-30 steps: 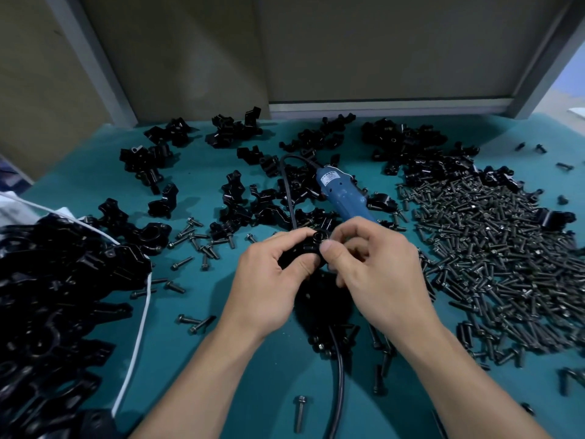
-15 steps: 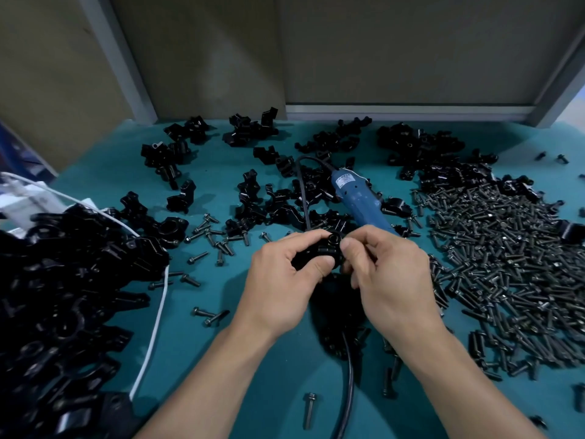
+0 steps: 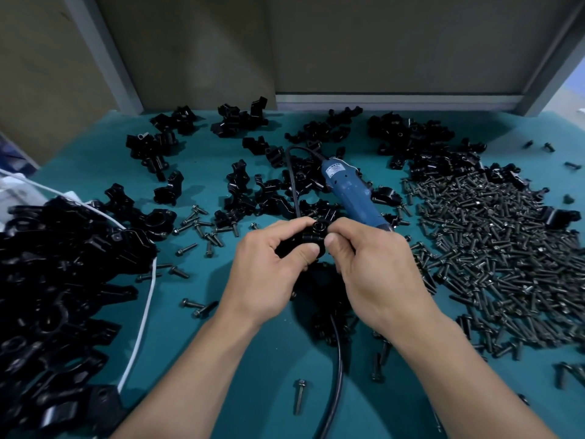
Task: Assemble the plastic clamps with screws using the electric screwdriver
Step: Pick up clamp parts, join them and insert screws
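Bench under a teal mat (image 3: 82,160), drab panels and grey metal uprights behind. Clock bearings are taken from the hands at mid-frame.

- Centre: one small black clamp (image 3: 311,236), held off the mat between both hands, a round boss on top.
- The left hand (image 3: 269,274) has its fingers curled over the far side of the clamp and its thumb pressed on the near side, a firm pinch.
- The right hand (image 3: 376,274) nips the clamp's right end with forefinger and thumb, its other fingers folded under. Cannot tell whether a screw sits between those fingertips.
- 12 to 1 o'clock: blue screwdriver (image 3: 348,190) lying slantwise on loose clamp parts, its nose hidden behind the right hand. Its black cord (image 3: 338,375) loops off the rear end, passes under the hands and leaves at 6 o'clock.
- 3 o'clock: dense screw pile (image 3: 506,248), dark metal, spread to the frame edge.
- 9 o'clock: big clamp heap (image 3: 47,280), with a white cable (image 3: 142,318) running along its right edge.
- 10 o'clock: a scatter of loose screws (image 3: 205,231) on bare mat.
- 6 o'clock: a lone screw (image 3: 299,396) just left of the cord.
- 11 to 1 o'clock, far side: small clamp clusters (image 3: 237,122) near the back panel.
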{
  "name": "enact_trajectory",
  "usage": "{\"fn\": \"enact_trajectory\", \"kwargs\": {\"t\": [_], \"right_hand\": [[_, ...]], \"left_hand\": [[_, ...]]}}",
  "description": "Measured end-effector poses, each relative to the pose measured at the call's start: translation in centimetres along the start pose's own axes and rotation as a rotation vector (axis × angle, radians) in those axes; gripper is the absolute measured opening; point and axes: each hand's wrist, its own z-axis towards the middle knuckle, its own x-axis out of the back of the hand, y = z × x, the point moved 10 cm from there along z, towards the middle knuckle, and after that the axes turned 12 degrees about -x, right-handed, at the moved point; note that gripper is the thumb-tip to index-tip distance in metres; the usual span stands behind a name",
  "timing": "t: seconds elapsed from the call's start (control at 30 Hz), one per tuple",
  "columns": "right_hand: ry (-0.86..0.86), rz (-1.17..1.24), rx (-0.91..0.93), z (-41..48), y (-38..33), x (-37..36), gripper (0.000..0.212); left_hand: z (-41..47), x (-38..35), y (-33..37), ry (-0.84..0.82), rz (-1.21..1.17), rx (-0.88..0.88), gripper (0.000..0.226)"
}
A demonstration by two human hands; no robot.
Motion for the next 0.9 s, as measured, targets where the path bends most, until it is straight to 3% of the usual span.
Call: {"fn": "enact_trajectory", "kwargs": {"t": [0.27, 0.43, 0.77, 0.9], "right_hand": [[-0.050, 0.009, -0.009, 0.1, 0.1, -0.1, 0.034], [-0.038, 0.112, 0.038, 0.1, 0.0, 0.6, 0.009], [-0.010, 0.041, 0.029, 0.2, -0.2, -0.5, 0.038], [-0.013, 0.074, 0.053, 0.0, -0.2, 0.0, 0.018]], "left_hand": [[-0.2, -0.2, -0.7, 0.026, -0.058, 0.069, 0.035], [-0.2, 0.2, -1.7, 0.073, -0.039, 0.111, 0.032], [-0.4, 0.3, -1.0, 0.065, 0.024, 0.071, 0.036], [0.0, 0.4, -1.0, 0.090, 0.047, 0.066, 0.035]]}}
